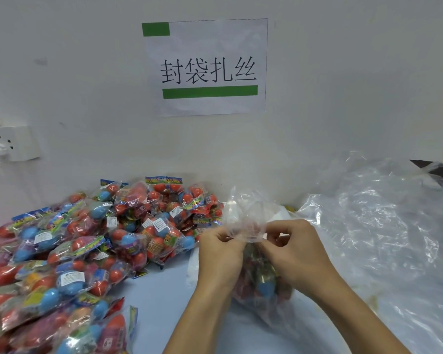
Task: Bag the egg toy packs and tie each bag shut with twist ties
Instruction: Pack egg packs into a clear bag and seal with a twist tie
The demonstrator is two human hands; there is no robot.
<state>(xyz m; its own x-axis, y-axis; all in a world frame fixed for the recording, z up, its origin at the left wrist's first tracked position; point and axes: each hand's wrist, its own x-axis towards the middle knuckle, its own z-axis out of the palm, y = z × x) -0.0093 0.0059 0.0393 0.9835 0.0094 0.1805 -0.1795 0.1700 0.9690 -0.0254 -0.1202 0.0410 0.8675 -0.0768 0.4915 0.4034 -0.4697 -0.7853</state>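
On the worktop [164, 290], a clear bag [261, 282] with egg toys stands between both hands. Left hand [221, 251] and right hand [296, 247] pinch its gathered neck with their fingers clamped; closing seems in hand, and next comes a twist tie, which I cannot see.

My pale blue table [164, 290] runs up against a white wall. To the left of my hands [256, 251], a heap of egg toy packs [87, 246] covers it, reaching the wall. Under my hands sits a clear bag [261, 284] holding packs; to their right lies a mound of crumpled clear plastic bags [384, 226].
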